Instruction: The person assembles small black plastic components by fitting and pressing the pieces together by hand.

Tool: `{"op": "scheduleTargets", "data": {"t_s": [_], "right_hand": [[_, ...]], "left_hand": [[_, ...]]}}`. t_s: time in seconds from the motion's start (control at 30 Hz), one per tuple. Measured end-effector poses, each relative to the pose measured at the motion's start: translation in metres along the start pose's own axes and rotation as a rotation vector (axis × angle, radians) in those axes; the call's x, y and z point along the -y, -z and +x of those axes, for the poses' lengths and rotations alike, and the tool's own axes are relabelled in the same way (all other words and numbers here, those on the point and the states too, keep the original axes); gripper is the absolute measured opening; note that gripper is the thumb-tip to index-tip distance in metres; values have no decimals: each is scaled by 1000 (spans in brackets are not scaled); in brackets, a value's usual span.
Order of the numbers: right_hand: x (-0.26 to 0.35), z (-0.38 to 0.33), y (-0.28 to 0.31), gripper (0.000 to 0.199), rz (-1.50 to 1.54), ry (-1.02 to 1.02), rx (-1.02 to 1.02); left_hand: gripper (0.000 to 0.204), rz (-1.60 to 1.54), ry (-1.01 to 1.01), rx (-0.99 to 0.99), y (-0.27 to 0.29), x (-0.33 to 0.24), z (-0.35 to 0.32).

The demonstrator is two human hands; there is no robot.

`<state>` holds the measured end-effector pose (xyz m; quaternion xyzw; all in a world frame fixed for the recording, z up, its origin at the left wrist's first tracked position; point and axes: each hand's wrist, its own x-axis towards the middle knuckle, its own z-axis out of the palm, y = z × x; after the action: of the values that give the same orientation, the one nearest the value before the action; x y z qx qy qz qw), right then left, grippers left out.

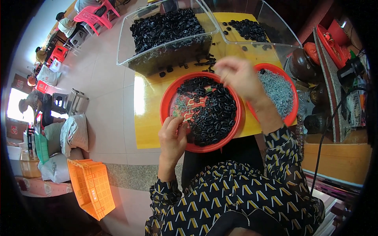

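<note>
A red round tray (pixel 162 105) holds many small black plastic parts (pixel 216 118), oval with holes; its printed bottom shows on the left. Over the tray's near left rim, my left hand (pixel 173 135) is closed with the fingertips pinched together. What it holds, if anything, is hidden. My right hand (pixel 241 76) hangs above the tray's far right rim, its fingers bent and smeared by motion. Beside it on the right sits a red bowl (pixel 294 98) of silvery screws (pixel 277 92), with one black part near its far edge.
A clear bin (pixel 165 55) full of black parts stands beyond the tray; another clear bin (pixel 275 23) holds fewer. Loose black parts lie on the yellow tabletop (pixel 147 114). An orange crate (pixel 92 188) and sacks (pixel 75 135) rest at left, with people farther off. A cable (pixel 328 129) hangs at right.
</note>
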<state>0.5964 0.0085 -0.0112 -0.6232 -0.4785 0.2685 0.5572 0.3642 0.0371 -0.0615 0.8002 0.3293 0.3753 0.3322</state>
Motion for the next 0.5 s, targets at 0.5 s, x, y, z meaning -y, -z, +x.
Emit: {"op": "scheduleTargets", "data": {"t_s": [0.5], "right_hand": [[-42, -19, -73, 10, -855, 178, 202]], "left_hand": [[3, 297, -117, 211, -25, 18, 35]]}}
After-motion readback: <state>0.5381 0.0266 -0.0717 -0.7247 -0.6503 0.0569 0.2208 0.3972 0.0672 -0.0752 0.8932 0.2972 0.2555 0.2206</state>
